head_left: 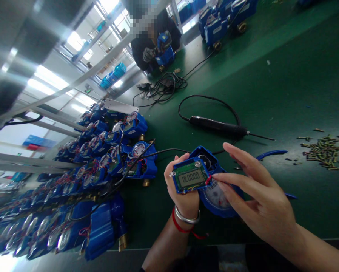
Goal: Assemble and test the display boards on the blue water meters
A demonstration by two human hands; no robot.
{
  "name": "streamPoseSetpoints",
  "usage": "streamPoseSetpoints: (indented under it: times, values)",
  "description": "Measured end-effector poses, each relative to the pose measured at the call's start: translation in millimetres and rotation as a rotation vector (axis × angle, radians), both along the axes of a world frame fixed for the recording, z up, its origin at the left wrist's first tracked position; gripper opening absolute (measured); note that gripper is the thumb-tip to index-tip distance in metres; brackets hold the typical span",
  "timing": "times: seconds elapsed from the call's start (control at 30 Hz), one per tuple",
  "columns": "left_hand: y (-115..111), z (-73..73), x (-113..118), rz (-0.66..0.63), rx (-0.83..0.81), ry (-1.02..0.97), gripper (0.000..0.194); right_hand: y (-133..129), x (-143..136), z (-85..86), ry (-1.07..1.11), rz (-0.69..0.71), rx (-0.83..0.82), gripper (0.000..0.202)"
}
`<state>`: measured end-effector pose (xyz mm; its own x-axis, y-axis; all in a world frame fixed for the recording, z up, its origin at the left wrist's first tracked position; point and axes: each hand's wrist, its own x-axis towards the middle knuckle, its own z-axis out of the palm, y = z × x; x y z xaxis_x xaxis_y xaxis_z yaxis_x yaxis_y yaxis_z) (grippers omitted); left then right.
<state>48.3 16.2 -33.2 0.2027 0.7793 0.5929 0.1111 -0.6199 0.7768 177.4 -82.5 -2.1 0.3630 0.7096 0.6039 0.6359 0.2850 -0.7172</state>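
Note:
My left hand (185, 202) is closed around a display module (189, 176), a green circuit board with an LCD in a blue frame. Red and yellow wires (208, 179) leave its right edge. The fingertips of my right hand (267, 206) pinch together at the red wires, while one finger stays raised. Beneath and beside the module lies a blue water meter (219, 196) with a round dial, partly hidden by both hands. Its open housing (205, 156) shows behind the module. Blue-handled pliers (271, 153) are partly covered by my right hand.
A black electric screwdriver (217, 126) with a cable lies beyond my hands. Loose screws (324, 151) are heaped at right. Rows of blue meters (101, 166) fill the left side. Across the green table (271, 83), a co-worker (155, 41) handles another meter near coiled cables (168, 87).

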Motion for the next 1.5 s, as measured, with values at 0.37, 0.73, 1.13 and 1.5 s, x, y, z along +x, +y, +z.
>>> streamPoseSetpoints:
  times: [0.37, 0.73, 1.13, 1.5]
  values:
    - [0.7, 1.7, -0.3, -0.006, 0.016, 0.021, 0.059, 3.3, -2.9, 1.0, 0.046, 0.025, -0.024, 0.018]
    - [-0.4, 1.5, 0.4, 0.010, 0.009, 0.035, 0.060, 3.6, -3.3, -1.3, 0.053, 0.034, -0.040, 0.018]
    - [-0.2, 0.4, 0.9, 0.003, -0.007, 0.010, 0.059, 2.2, -2.5, 0.5, 0.037, 0.036, -0.025, 0.020]
    - [0.0, 1.5, -0.3, 0.013, -0.005, 0.035, 0.061, 6.2, -1.7, 0.0, 0.020, 0.056, -0.019, 0.022]
